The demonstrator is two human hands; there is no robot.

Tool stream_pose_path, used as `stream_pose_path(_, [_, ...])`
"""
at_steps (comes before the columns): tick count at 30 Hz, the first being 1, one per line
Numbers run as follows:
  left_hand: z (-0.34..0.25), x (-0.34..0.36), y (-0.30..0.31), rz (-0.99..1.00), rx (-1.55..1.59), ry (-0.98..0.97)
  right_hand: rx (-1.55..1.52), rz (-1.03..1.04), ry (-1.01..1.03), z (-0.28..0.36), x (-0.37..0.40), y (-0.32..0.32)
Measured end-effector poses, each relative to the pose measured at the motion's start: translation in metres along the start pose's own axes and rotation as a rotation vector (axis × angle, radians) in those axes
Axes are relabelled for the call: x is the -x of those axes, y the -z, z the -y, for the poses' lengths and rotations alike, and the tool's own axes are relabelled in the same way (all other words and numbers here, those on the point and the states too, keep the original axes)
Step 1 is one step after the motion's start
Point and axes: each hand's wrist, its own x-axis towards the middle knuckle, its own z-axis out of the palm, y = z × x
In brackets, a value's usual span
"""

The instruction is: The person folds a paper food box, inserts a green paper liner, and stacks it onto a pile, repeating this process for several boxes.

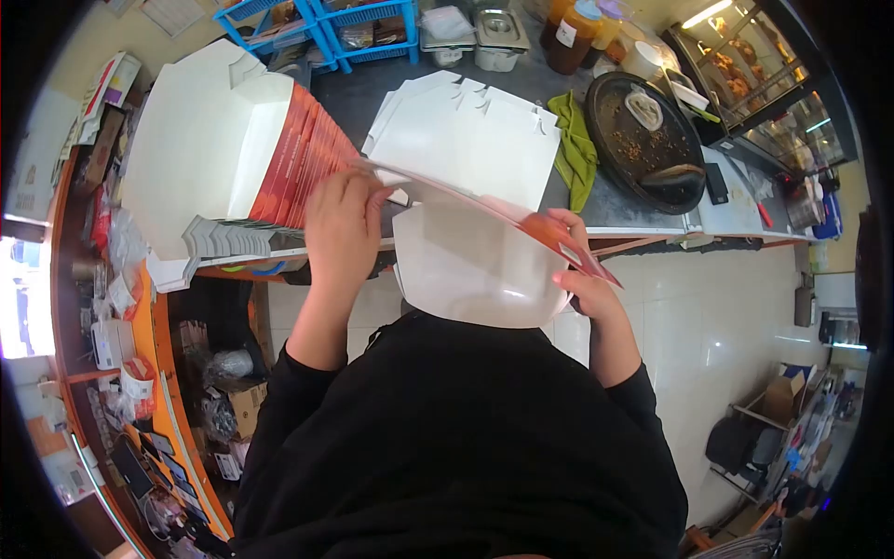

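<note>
- White carton with a red panel sits between 2 hands, near the counter.
- Left hand pinches its left corner; right hand grips its right end.
- Nested cartons: left.

White box; red-and-white printed stack; green cloth; blue baskets; black tray: all appeared thus.
</note>
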Motion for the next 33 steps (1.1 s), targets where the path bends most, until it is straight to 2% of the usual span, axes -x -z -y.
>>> stream_pose_path(3, [-0.008,0.021,-0.008,0.226,0.253,0.282,0.046,-0.036,-0.021,0.001,0.004,-0.006])
stream_pose_path(7, [-0.019,0.044,-0.017,0.155,0.999,0.661,0.025,-0.083,-0.103,0.000,0.007,-0.014])
stream_pose_path(8, [-0.019,0.046,-0.015,0.143,1.062,0.675,0.029,-0.092,-0.108,0.000,0.008,-0.015])
stream_pose_path(11, [-0.011,0.062,-0.018,0.317,0.737,0.589,0.061,-0.036,-0.150,-0.001,0.006,-0.012])
stream_pose_path(12, [-0.018,0.054,-0.008,0.451,0.497,0.576,0.047,-0.065,-0.155,-0.005,0.006,-0.012])
stream_pose_path(15, [0.002,0.067,-0.026,0.398,0.402,0.428,-0.044,-0.095,-0.175,-0.016,0.001,-0.008])
stream_pose_path(16, [0.014,0.067,-0.032,0.497,0.525,0.518,-0.112,-0.066,-0.192,-0.017,-0.002,-0.001])
stream_pose_path(19, [0.026,0.056,-0.030,0.551,1.377,0.977,-0.321,0.006,-0.129,-0.007,-0.015,-0.003])
stream_pose_path(20, [0.021,0.052,-0.014,0.657,1.534,0.951,-0.331,-0.010,-0.141,-0.001,-0.021,-0.006])
stream_pose_path(21, [0.018,0.049,-0.014,0.639,1.569,0.937,-0.340,-0.026,-0.154,0.007,-0.025,-0.010])
stream_pose_path(23, [0.011,0.045,-0.016,0.597,1.640,0.906,-0.259,-0.184,-0.076,0.018,-0.046,-0.008])
stream_pose_path(24, [0.006,0.040,-0.017,0.492,1.651,0.951,-0.004,-0.411,0.091,0.019,-0.060,-0.009])
stream_pose_path(26, [0.003,0.032,-0.020,0.339,1.659,0.974,0.531,-0.584,0.493,0.031,-0.073,-0.018])
stream_pose_path(27, [0.000,0.028,-0.021,0.262,1.661,0.984,0.769,-0.530,0.636,0.046,-0.073,-0.041])
stream_pose_path(29, [-0.007,0.023,-0.015,0.225,1.676,0.957,1.404,-0.048,0.640,0.082,-0.062,-0.109])
stream_pose_path(31, [-0.027,0.010,0.001,0.025,1.632,0.985,1.583,-0.056,0.660,0.068,-0.068,-0.148])
stream_pose_path(33, [-0.024,0.010,0.014,-0.019,1.600,1.023,1.570,0.013,0.661,0.067,-0.077,-0.166])
